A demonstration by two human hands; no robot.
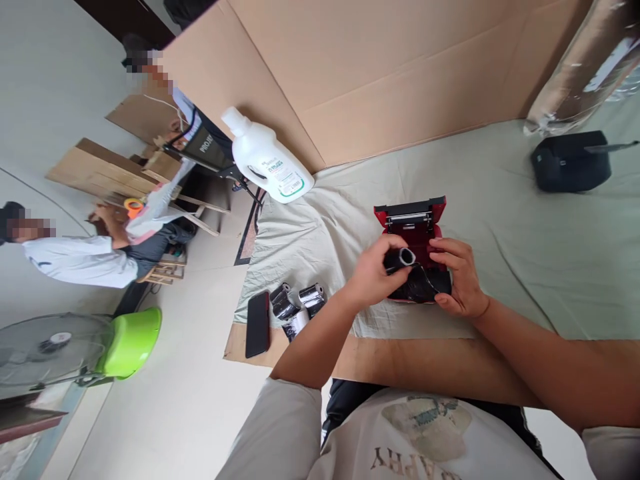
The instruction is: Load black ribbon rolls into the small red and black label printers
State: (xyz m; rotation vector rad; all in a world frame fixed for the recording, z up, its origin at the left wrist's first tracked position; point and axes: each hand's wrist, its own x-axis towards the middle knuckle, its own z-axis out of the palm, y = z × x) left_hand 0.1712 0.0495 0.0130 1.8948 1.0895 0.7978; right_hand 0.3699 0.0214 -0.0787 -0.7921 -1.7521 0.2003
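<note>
A small red and black printer [409, 215] sits on the cloth with its lid raised. My left hand [373, 270] is closed around a roll of black ribbon [399, 261], whose hollow core faces up and right. Shiny black film [420, 285] stretches from this roll across the printer's front part. My right hand [461, 279] is curled around the right end of the black ribbon there, thumb below and fingers above, against the printer's red side. My fingers and the film hide part of the printer's inside.
Several ribbon rolls [311, 297] and a black phone [257, 324] lie at the left. A white jug [273, 160] stands by a cardboard panel [400, 67]. At the right is a dark device [570, 162]. Two people sit beyond the table, near a fan [55, 350] and green bucket [134, 343].
</note>
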